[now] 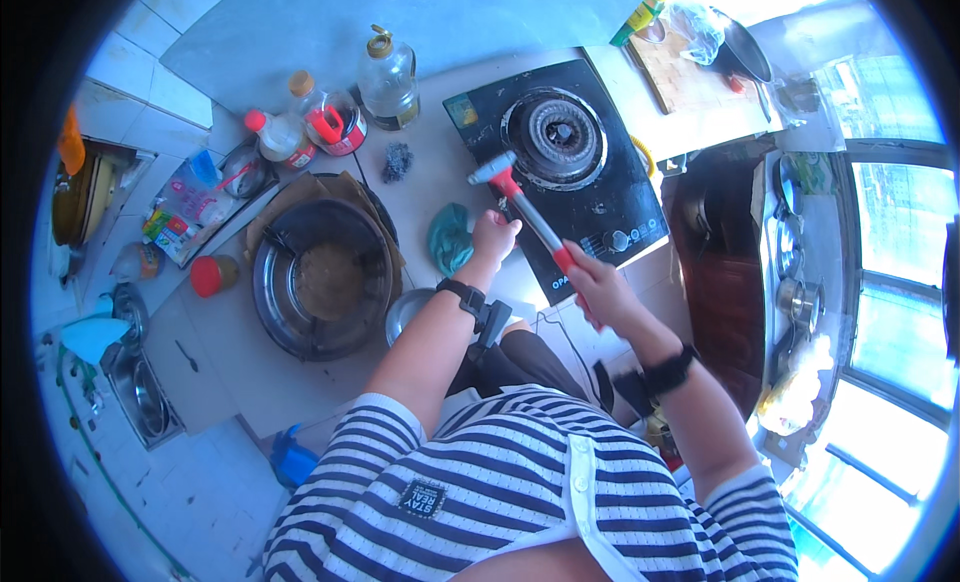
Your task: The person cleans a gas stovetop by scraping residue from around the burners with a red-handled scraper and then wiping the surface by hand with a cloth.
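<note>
My right hand (600,286) is closed around the red end of a scraper (529,211) with a silver shaft and a wide flat head. The scraper's head lies over the left edge of a black single-burner cooktop (622,196), beside its round burner. Near the cooktop's left side is my left hand (495,241), fingers curled; whether it holds anything small cannot be told. Just left of that hand a crumpled green plastic bag (448,241) rests on the counter. A steel wool scourer (397,162) lies farther back.
A large dark metal pot (270,282) stands at the left, a metal bowl (405,312) beside it. Bottles (388,79) line the back left, and a red-lidded jar (214,275) is near the pot. A wooden cutting board (664,76) and a pan (742,49) are at the back right.
</note>
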### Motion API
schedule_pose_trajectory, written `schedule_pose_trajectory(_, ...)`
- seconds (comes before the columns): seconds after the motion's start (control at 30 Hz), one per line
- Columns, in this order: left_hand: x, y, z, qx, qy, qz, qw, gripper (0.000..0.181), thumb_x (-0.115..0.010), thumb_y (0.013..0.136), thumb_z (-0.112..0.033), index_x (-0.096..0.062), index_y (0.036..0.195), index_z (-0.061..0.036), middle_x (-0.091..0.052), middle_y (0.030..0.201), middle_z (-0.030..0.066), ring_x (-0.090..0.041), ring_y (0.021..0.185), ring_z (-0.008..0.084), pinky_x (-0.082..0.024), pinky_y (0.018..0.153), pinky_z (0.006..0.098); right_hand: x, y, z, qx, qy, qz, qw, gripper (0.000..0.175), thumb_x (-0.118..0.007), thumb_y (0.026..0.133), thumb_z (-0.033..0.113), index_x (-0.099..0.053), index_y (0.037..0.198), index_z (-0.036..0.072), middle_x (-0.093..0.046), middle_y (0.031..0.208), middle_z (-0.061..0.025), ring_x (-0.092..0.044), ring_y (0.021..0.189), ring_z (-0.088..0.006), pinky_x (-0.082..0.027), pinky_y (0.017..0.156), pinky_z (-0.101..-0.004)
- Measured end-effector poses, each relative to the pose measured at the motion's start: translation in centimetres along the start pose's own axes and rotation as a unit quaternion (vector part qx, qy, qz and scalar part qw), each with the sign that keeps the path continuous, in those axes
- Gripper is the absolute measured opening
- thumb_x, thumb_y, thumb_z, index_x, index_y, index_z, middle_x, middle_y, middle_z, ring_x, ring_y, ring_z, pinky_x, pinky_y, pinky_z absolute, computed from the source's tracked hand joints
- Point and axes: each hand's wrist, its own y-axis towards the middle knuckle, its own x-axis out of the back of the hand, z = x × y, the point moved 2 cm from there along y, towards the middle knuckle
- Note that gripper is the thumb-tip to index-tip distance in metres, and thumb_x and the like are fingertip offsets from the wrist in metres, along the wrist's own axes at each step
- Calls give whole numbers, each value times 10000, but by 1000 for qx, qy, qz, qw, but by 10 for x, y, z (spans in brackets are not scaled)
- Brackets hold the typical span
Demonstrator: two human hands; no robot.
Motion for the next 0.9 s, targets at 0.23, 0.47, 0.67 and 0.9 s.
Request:
schedule_pose_trajectory(0.23, 25, -8, -18, -139, 293, 13, 946, 287, -756, 845, -332, -642, 921, -80, -675, 870, 125, -679, 846, 289, -519, 798, 436, 17, 25, 22, 53, 186, -26, 981, 498, -462, 1032, 255, -399, 1523, 202, -510, 655, -8, -474, 438, -87, -406, 399, -237)
schedule_pose_trajectory(0.47, 84, -43, -47, -141, 650, 64, 744, 661, -805, 755, -332, -533, 1343, -204, -415, 1382, 131, -438, 1262, 367, -476, 993, 479, -1, -37, -70, 119, 73, -92, 986, 523, -541, 1014, 214, -414, 1511, 117, -548, 695, -18, -531, 542, -84, -464, 542, -250)
schedule_pose_trajectory(0.67, 84, -17, -23, -160, 688, 167, 688, 540, -779, 744, -198, -619, 1258, -153, -424, 1427, 150, -477, 1252, 382, -484, 1007, 470, -30, -42, -102, 211, -126, -188, 951, 535, -604, 966, 225, -459, 1472, 129, -705, 961, -216, -709, 784, -344, -562, 741, -391)
schedule_pose_trajectory(0.9, 148, 36, -102, -55, 708, 75, 700, 351, -604, 906, -378, -726, 1111, -121, -691, 1125, 198, -668, 1044, 368, -535, 889, 475, -75, -4, -115, 223, -247, -147, 932, 516, -557, 986, 233, -431, 1476, 132, -702, 979, -212, -696, 797, -386, -572, 719, -456)
